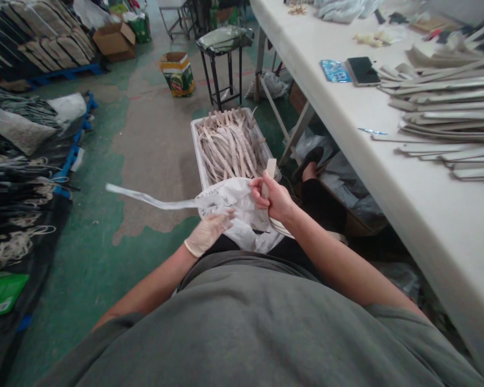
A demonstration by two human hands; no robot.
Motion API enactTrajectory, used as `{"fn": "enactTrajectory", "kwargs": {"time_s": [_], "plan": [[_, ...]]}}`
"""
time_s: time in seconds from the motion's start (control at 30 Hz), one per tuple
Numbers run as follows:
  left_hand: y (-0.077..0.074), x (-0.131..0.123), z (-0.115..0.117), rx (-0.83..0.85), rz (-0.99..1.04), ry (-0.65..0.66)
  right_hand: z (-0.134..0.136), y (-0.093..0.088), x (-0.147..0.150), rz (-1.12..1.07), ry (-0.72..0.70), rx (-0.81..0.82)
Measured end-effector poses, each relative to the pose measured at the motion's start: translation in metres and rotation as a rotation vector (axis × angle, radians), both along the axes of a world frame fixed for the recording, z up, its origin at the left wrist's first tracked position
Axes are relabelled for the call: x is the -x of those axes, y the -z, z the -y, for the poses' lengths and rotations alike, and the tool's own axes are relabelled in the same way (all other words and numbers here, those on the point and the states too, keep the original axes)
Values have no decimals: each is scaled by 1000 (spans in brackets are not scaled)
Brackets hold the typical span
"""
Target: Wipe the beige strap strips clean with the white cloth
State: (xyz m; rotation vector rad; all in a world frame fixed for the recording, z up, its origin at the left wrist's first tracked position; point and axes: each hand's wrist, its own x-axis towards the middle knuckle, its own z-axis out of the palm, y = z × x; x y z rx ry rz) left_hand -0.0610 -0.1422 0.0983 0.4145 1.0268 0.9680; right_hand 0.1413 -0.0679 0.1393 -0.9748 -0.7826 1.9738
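Observation:
My right hand [275,198] is bare and closed around a flat beige strip [270,167] that stands up from my lap. My left hand [208,232] wears a pale glove and rests with fingers stretched out on a crumpled white plastic bag [242,209] lying over my knees. A long white strip of plastic [149,198] trails off to the left from the bag. Just beyond my hands, on the floor, a white crate [197,148] holds several of the same beige strips [229,144].
A long white table [347,123] runs along my right, carrying stacks of grey-white flat strips [447,107], a phone [362,71] and a blue card [334,71]. A black stool [223,59], a cardboard box [177,72] and bundled dark bags [20,177] stand on the green floor.

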Motion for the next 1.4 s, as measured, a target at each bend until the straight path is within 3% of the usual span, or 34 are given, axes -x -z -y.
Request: {"fn": "enactTrajectory", "kwargs": {"time_s": [0.1,0.17,0.4,0.5,0.6,0.8,1.07,1.23,1.4], "plan": [[24,-45,17,-141,-39,295,3,-1,16,-11,29,-11],[28,-61,19,-223,-94,379,4,0,25,-29,75,-15],[29,-73,16,-323,-178,280,-4,9,33,-206,303,108],[32,-73,17,-327,-172,257,-7,12,31,-277,330,158],[34,-72,17,-390,-220,249,-4,15,29,-247,283,132],[36,-68,18,-429,-271,243,18,28,18,74,7,-39],[40,-67,17,-383,-275,281,39,48,-1,344,-117,-85],[39,-69,17,-379,-254,270,41,64,6,440,110,-96],[38,-63,9,-326,-258,113,36,67,-4,326,424,-64]]}}
